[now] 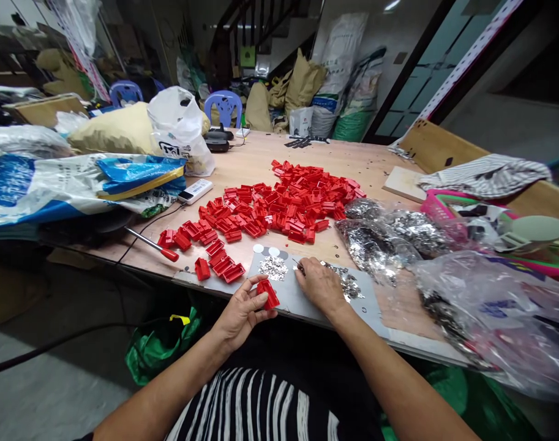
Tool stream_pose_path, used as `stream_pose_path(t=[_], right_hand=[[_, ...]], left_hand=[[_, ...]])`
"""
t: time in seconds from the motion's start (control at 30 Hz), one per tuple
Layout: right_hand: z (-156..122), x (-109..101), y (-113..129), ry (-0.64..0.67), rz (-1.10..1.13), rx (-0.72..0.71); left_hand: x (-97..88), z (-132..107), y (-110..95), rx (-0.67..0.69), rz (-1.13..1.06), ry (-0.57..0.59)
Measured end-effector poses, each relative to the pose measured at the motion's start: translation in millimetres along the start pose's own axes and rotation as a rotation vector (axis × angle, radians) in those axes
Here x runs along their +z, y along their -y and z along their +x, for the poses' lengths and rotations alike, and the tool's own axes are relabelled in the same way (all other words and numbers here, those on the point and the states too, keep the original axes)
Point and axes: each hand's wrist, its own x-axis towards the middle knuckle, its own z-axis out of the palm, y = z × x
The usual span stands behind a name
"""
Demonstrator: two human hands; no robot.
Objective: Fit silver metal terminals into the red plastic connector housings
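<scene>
My left hand grips a small red plastic housing between thumb and fingers, just over the table's front edge. Its hollow side faces up. My right hand rests on the grey mat with fingers curled down. A thin dark tip shows by its fingertips, but what they hold is mostly hidden. One heap of small silver metal pieces lies between the hands; more metal pieces lie just right of my right hand. Several red housings sit left of the mat.
Behind the mat spreads a large pile of red housings. Clear bags of metal parts and a pink basket stand on the right. To the left are a red-handled tool, a white device and sacks.
</scene>
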Motion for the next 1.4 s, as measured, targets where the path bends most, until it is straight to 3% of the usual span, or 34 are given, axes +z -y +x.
stream_pose_path(t=[0.4,0.57,0.83,1.03,1.4], right_hand=[[-2,-8,-7,0.031,0.083,-0.055],[-6,-9,-8,-0.033,0.162,-0.069],[-22,-7,-17,-0.034,0.197,-0.206],[-21,-7,-29,-0.029,0.141,-0.119],[-12,-14,-11,0.076,0.032,-0.153]], left_hand=[[0.7,1,0,-0.062,-0.053,0.015],[0.0,1,-2,-0.058,-0.053,-0.001],[-1.7,0,0,-0.048,-0.043,-0.003],[-2.1,1,1,-0.055,-0.033,0.004],[-3.5,0,1,-0.052,-0.02,-0.022]])
